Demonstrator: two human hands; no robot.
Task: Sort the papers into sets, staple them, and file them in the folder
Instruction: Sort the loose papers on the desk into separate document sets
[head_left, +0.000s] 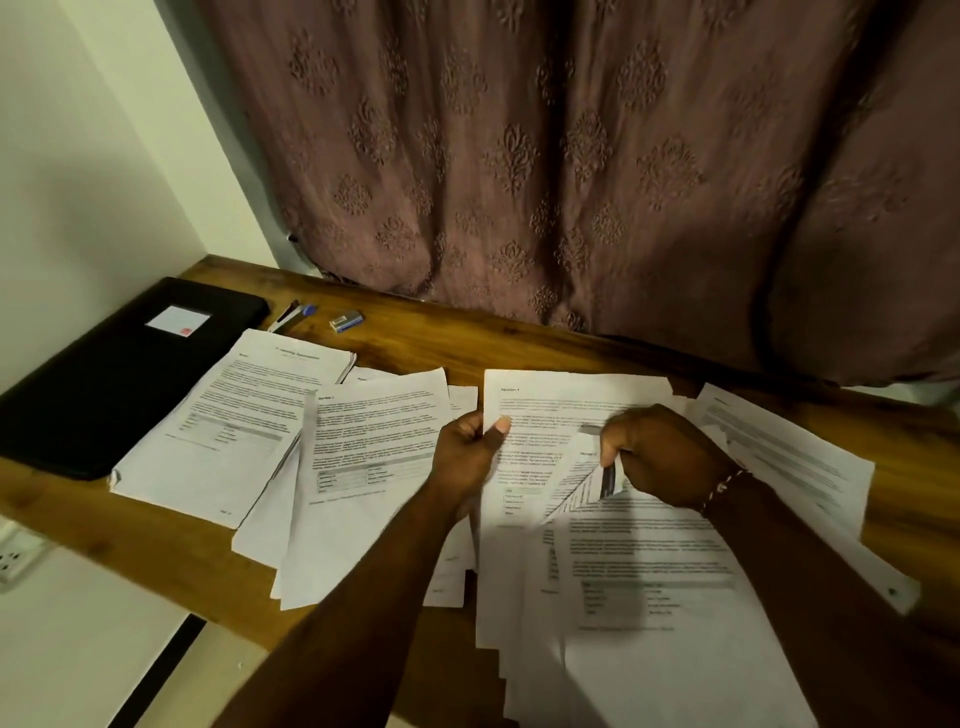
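Observation:
Printed white papers lie spread over the wooden desk (519, 340). My left hand (470, 449) pinches the left edge of a sheet headed with bold text (561, 405), thumb on top. My right hand (660, 454) grips a fanned stack of sheets (639, 571) near their top corner, where a dark object shows between the fingers. A stapled-looking set (234, 415) lies to the left, with a loose overlapping pile (363, 467) beside it. The black folder (114, 374) lies shut at the far left. A small stapler (345, 320) sits near the back edge.
A pen (291, 314) lies next to the stapler. More sheets (789, 462) spread to the right, reaching the desk's front edge. A brown patterned curtain (571, 156) hangs behind the desk. A white wall socket (15, 558) is below the desk on the left.

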